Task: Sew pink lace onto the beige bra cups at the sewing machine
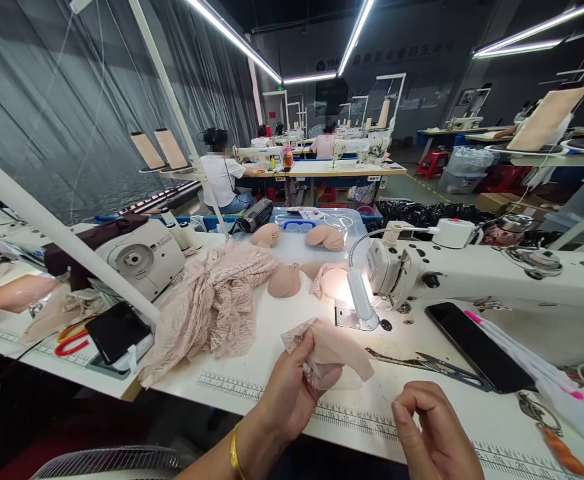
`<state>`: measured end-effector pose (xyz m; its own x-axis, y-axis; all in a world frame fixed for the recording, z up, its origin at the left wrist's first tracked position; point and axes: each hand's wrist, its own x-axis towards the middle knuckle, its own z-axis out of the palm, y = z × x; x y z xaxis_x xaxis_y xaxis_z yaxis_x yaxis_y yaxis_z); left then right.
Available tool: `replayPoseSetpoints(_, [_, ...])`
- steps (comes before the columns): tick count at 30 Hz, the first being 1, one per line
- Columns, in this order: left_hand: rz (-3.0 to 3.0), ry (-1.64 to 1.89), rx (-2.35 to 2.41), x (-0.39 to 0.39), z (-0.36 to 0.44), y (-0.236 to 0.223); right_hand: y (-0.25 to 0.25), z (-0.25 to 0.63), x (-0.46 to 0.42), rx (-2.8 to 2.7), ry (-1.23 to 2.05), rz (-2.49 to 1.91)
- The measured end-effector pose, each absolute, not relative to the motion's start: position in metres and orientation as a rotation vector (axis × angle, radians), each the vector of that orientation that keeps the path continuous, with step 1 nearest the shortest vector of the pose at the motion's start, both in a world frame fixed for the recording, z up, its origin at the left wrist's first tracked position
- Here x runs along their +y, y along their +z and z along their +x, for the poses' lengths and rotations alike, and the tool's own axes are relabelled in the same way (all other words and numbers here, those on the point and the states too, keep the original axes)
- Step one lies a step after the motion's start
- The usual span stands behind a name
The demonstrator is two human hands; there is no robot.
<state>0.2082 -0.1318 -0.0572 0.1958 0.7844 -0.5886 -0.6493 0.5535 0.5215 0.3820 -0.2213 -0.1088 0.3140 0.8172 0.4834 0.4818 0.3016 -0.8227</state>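
Left hand [295,393]: gripping a beige fabric piece [339,347] between thumb and fingers, above the front edge of the table [267,337], near its ruler markings. Right hand [435,427]: fingers curled, thumb close to forefinger; cannot tell whether it pinches a thread. It is apart from the fabric, near the front edge. Scissors [435,365] and a phone [477,343] lie beyond it, before the sewing machine [447,267]. A lace-edged cup [331,281] sits by the lit lamp [361,300]. Toward the left edge: lace heap [222,293]; beside it, stacked pads [285,280]. Progress, judged: held piece partly made up; heap and pads remain unjoined; finished count unclear.
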Motion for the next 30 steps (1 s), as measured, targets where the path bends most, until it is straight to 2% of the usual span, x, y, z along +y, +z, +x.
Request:
replayPoseSetpoints(5, [0.195,1.002,0.912,-0.138,0.211,-0.057,-0.101,0.371,-0.210,-1.498,0.226,-1.344])
replayPoseSetpoints(10, [0.195,1.041,0.953,-0.133,0.203,-0.057,-0.108,0.392,-0.210,-1.552,0.261,-1.421])
replayPoseSetpoints(12, [0.186,1.062,0.974,-0.129,0.200,-0.057,-0.120,0.425,-0.207,-1.656,0.125,-1.464])
replayPoseSetpoints(15, [0.179,1.074,0.979,-0.124,0.197,-0.056,-0.141,0.480,-0.193,-1.729,-0.299,-1.531])
replayPoseSetpoints(18, [0.179,1.064,0.959,-0.123,0.198,-0.058,-0.157,0.515,-0.179,-1.842,-0.454,-1.574])
replayPoseSetpoints(22, [0.145,1.058,0.900,-0.123,0.198,-0.066,-0.157,0.515,-0.175,-1.813,-0.351,-1.569])
replayPoseSetpoints(28, [0.126,1.040,0.939,-0.123,0.200,-0.066,-0.133,0.459,-0.201,-1.712,0.170,-1.498])
replayPoseSetpoints(30, [0.133,1.034,0.988,-0.123,0.203,-0.061,-0.124,0.436,-0.207,-1.708,0.185,-1.455])
